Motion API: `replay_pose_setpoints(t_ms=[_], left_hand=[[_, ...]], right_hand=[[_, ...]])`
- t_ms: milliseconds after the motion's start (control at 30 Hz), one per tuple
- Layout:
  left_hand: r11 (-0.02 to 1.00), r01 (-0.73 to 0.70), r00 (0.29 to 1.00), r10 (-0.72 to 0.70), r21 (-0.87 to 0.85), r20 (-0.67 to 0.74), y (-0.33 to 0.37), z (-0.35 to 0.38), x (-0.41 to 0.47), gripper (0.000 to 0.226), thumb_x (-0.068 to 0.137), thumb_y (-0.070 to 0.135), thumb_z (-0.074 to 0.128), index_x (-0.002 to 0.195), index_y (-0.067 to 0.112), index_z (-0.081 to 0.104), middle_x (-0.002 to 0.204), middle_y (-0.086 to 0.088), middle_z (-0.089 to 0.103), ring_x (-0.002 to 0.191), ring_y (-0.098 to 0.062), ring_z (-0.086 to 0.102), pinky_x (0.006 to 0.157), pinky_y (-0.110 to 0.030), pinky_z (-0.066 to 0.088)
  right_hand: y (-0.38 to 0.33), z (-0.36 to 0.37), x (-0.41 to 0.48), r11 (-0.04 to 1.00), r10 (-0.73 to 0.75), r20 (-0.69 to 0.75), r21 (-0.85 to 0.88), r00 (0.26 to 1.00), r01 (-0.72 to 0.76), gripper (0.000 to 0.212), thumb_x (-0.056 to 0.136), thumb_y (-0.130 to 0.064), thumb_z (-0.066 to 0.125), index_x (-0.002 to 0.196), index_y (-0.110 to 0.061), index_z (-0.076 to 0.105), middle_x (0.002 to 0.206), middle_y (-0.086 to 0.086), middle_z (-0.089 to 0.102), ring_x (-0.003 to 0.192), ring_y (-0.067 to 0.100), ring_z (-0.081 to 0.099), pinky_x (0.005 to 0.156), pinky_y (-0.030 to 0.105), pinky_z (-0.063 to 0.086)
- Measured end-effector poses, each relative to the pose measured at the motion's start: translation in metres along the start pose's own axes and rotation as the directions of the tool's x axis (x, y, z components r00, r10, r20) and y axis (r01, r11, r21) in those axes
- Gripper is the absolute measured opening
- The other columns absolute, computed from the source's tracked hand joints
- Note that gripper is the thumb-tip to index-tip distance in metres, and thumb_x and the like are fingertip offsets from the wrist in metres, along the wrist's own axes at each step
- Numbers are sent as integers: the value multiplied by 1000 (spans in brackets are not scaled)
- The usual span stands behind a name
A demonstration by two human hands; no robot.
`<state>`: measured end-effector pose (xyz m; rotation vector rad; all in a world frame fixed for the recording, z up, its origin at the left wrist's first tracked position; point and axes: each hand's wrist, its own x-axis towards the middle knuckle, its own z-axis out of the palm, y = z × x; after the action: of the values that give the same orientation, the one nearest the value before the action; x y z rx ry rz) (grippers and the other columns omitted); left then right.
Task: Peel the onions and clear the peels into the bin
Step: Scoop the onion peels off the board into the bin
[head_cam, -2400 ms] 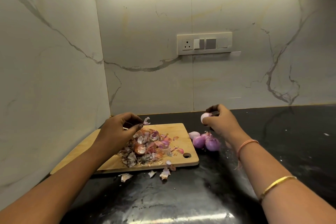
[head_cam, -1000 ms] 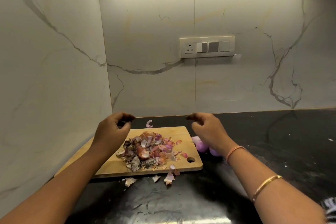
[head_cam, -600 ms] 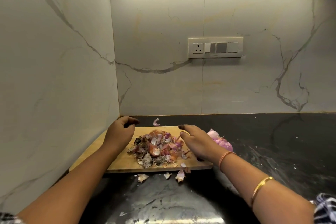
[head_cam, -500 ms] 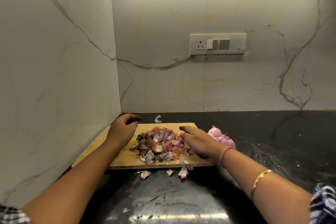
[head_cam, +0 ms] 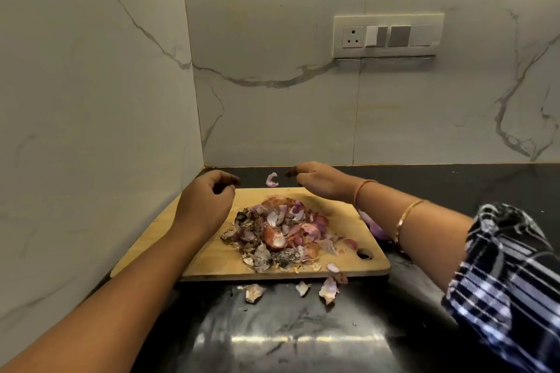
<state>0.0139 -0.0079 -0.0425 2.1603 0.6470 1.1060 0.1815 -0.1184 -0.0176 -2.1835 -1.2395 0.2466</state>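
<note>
Kitchen corner with white marble walls, and a switch plate [head_cam: 388,36] up on the back wall. Below, a shiny black bench [head_cam: 272,327] with a wooden cutting board [head_cam: 218,266] close to the left wall.

Big heap of onion peels [head_cam: 281,233] on the board. Fallen peels [head_cam: 328,289] on the bench just in front, and one curled peel [head_cam: 271,180] just behind. Peeled onions [head_cam: 375,228] beside the board's right edge, mostly hidden by the right arm.

Looked done with peeling and ready to start tidying.

Left hand [head_cam: 203,206] hung over the board's back left part, grip curled in; could not tell if anything was inside. Right hand [head_cam: 321,182] hung near the curled peel, grip loose and bent, nothing seen in it.

Next, probably needed to gather the stray bits onto the heap, then carry the board flat. No bin in sight.
</note>
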Motion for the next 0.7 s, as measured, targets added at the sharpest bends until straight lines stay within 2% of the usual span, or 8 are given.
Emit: replay_pose_setpoints(t_ms=[67, 167, 233, 333, 400, 600, 700], left_hand=[[999, -44, 999, 45, 27, -24, -1, 0, 1, 20, 91, 7, 50, 102, 13, 66, 93, 3, 59, 85, -9, 52, 77, -23, 41], [994, -95, 994, 98, 58, -55, -5, 2, 5, 19, 90, 7, 51, 98, 16, 66, 91, 8, 57, 77, 1, 49, 66, -12, 36], [992, -105, 993, 108, 64, -54, -7, 4, 6, 19, 90, 8, 51, 96, 19, 65, 90, 9, 56, 75, 6, 47, 64, -7, 33], [993, -100, 994, 103, 70, -45, -11, 5, 7, 19, 90, 9, 52, 90, 25, 63, 89, 11, 57, 76, 8, 47, 65, -7, 34], [992, -99, 994, 102, 75, -36, -12, 6, 7, 20, 90, 9, 52, 88, 27, 62, 89, 11, 57, 77, 8, 48, 65, -7, 34], [992, -101, 995, 102, 75, -11, -10, 6, 6, 21, 90, 10, 52, 86, 29, 59, 90, 11, 57, 76, 8, 48, 64, -7, 34], [994, -92, 996, 93, 55, -9, -8, 2, 3, 21, 90, 9, 52, 86, 28, 60, 89, 11, 58, 77, 8, 49, 65, -8, 36]], right_hand=[[2, 2, 14, 998, 16, 55, -53, 998, -13, 36, 98, -11, 34, 129, -4, 50, 126, 15, 55, 113, 28, 50, 96, 34, 40], [0, 8, 40, 993, 29, 120, -116, 992, -15, 36, 98, -11, 34, 130, -4, 50, 125, 15, 54, 104, 23, 48, 89, 30, 37], [-2, 11, 53, 988, 43, 159, -152, 986, -19, 36, 99, -11, 34, 129, -3, 51, 128, 14, 53, 109, 24, 48, 95, 31, 36], [2, 20, 69, 974, 93, 219, -222, 971, -43, 36, 99, -13, 33, 127, -6, 54, 129, 9, 53, 119, 25, 47, 106, 36, 32], [6, 25, 75, 967, 130, 230, -244, 964, -73, 36, 99, -18, 34, 126, -7, 55, 126, 8, 55, 118, 26, 49, 107, 38, 32], [1, 18, 65, 977, 56, 155, -211, 986, -22, 34, 99, -10, 36, 123, 0, 58, 120, 13, 58, 105, 26, 51, 88, 28, 36], [2, 9, 58, 982, 34, 107, -188, 994, -13, 35, 98, -8, 36, 120, 5, 60, 104, 14, 57, 92, 24, 49, 73, 26, 38]])
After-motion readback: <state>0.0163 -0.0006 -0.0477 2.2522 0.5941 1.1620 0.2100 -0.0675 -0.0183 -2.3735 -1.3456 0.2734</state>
